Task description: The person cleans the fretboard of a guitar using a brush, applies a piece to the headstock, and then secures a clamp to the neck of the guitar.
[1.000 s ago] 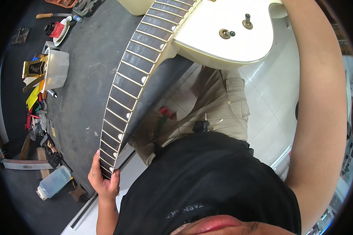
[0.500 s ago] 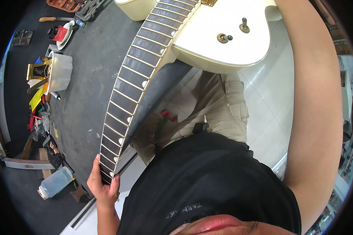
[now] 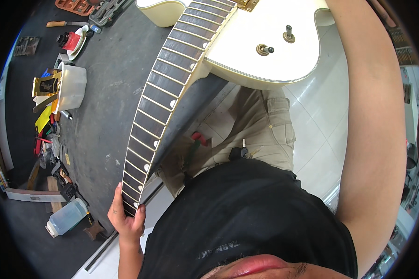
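1. Left hand and the narrow end of the neck have shifted slightly right, toward the person, over the last half second.
2. This hand's grip is closed around that end of the neck, fingers on the far edge, thumb on the near one.
3. The white electric guitar slants from lower left to the top edge, its dark fretted side facing up, beside the dark surface. Its body bears two black-tipped switches.
4. The right arm reaches past the body; the right hand is out of frame, so its grip cannot be told.
5. Farther left sit a translucent tub holding gold parts, a wooden-handled knife and a pale bottle.
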Available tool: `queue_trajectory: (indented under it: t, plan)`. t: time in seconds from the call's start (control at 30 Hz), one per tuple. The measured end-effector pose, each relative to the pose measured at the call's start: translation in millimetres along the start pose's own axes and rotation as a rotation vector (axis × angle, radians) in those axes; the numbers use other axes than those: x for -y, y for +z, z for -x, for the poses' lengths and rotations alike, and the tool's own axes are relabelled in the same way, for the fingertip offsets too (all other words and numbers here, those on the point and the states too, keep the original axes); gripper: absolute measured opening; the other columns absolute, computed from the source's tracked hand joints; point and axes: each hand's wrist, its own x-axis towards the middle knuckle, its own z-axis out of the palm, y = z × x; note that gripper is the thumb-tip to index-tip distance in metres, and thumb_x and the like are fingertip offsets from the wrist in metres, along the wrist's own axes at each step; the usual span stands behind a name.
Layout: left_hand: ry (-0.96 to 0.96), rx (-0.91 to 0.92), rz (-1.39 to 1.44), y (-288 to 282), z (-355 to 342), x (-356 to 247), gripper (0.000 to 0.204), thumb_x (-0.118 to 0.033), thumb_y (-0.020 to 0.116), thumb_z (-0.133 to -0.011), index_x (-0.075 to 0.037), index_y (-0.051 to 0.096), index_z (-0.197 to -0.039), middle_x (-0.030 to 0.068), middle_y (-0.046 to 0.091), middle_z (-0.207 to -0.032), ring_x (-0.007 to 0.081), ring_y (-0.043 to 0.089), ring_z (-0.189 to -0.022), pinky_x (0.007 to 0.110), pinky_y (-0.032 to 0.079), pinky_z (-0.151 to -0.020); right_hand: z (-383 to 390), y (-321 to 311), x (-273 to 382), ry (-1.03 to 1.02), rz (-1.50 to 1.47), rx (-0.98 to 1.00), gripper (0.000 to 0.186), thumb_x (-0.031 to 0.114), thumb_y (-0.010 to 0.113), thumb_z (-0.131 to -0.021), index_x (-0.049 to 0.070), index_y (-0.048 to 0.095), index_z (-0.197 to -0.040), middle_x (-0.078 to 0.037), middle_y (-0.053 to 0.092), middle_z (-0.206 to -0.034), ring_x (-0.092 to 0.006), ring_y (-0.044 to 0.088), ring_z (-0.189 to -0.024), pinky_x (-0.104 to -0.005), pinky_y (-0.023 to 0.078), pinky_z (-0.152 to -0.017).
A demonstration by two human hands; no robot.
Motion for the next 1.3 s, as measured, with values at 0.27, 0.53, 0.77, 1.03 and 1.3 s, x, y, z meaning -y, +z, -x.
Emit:
queue_trajectory:
  t: [0.27, 0.53, 0.77, 1.03, 1.3]
  plan:
    - [0.004, -0.018, 0.007, 4.9, -0.9, 6.1, 0.074, -0.014, 0.076, -0.082, 0.008, 0.056, -0.149, 0.0242, 0.075, -0.121, 0.0307, 0.076, -0.105, 0.036, 0.055, -0.097, -7.4, -2.4, -38.4, -0.061, 0.045, 0.028, 0.056, 0.049, 0.042, -0.114, 0.012, 0.062, -0.152, -0.014, 0.052, -0.164, -0.031, 0.045, -0.153, -0.0409, 0.03, -0.129]
    - [-0.018, -0.03, -0.002, 3.8, 5.7, 0.5, 0.074, -0.012, 0.078, -0.081, 0.008, 0.056, -0.149, 0.0228, 0.076, -0.116, 0.0288, 0.076, -0.099, 0.035, 0.056, -0.093, -7.6, 2.9, -4.4, 0.059, -0.043, -0.004, 0.057, 0.05, 0.043, -0.114, 0.011, 0.062, -0.152, -0.015, 0.05, -0.165, -0.0319, 0.043, -0.155, -0.0415, 0.03, -0.13]
    - [-0.001, 0.004, -0.004, -4.7, -3.2, -3.7, 0.075, -0.01, 0.078, -0.08, 0.007, 0.056, -0.149, 0.0216, 0.076, -0.112, 0.0274, 0.076, -0.097, 0.034, 0.056, -0.09, -13.2, 15.5, -28.0, -0.05, 0.026, -0.033, 0.058, 0.053, 0.045, -0.113, 0.013, 0.063, -0.151, -0.018, 0.051, -0.164, -0.0343, 0.044, -0.153, -0.0412, 0.031, -0.129]
    - [0.12, 0.176, -0.043, -38.5, -107.4, -54.9, 0.085, -0.046, 0.087, -0.081, 0.004, 0.062, -0.145, 0.0161, 0.069, -0.097, 0.0287, 0.068, -0.088, 0.039, 0.054, -0.081, -14.9, 13.2, 7.5, 0.116, -0.101, -0.086, 0.056, 0.052, 0.045, -0.113, 0.014, 0.065, -0.149, -0.02, 0.053, -0.161, -0.035, 0.047, -0.15, -0.0397, 0.034, -0.127]
    - [0.817, 0.285, -0.283, 27.6, -223.0, -178.6, 0.073, -0.021, 0.088, -0.073, -0.004, 0.066, -0.141, 0.0147, 0.069, -0.119, 0.0331, 0.067, -0.1, 0.045, 0.054, -0.088, -12.1, 14.7, -71.2, -0.21, 0.303, -0.028, 0.051, 0.045, 0.042, -0.115, 0.018, 0.06, -0.154, -0.023, 0.051, -0.161, -0.0365, 0.047, -0.151, -0.0405, 0.032, -0.129]
